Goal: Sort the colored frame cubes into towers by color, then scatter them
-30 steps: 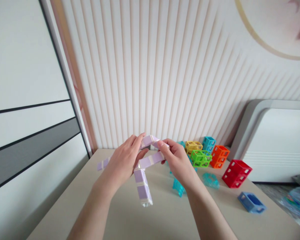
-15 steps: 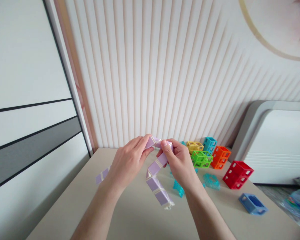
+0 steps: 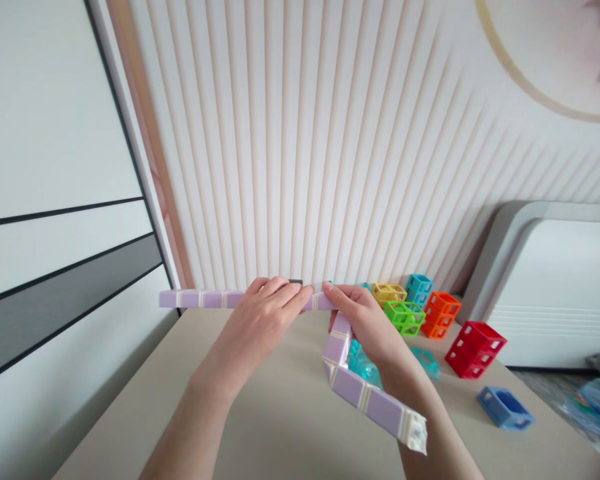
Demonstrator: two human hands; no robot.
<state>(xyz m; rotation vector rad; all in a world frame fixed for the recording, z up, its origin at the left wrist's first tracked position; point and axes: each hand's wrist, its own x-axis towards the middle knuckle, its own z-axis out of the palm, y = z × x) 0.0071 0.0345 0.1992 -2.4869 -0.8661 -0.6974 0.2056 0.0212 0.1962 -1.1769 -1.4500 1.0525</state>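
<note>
Both hands grip a purple and white twisting snake puzzle (image 3: 336, 348), held up above the table. My left hand (image 3: 273, 310) is closed over its middle, and a straight stretch of segments sticks out to the left past the knuckles. Close beside it, my right hand (image 3: 357, 310) pinches the puzzle with the thumb on top. Below the right hand the chain bends down, then slants right to a whitish, ragged-looking end in front of the right wrist. A small dark piece (image 3: 295, 281) shows just behind the left fingers; its kind is unclear.
On the table (image 3: 275, 413), to the right, stand open-frame blocks: yellow (image 3: 390, 293), green (image 3: 405, 317), teal (image 3: 420, 289), orange (image 3: 441, 315), red (image 3: 476, 349) and blue (image 3: 506, 407). Clear teal pieces (image 3: 363, 367) lie partly behind the right hand. A ribbed wall (image 3: 300, 133) rises behind.
The puzzle's left part has come up into a straight level row. Its hanging right part has swung rightward, its end now near the right wrist. Both hands still hold it.
</note>
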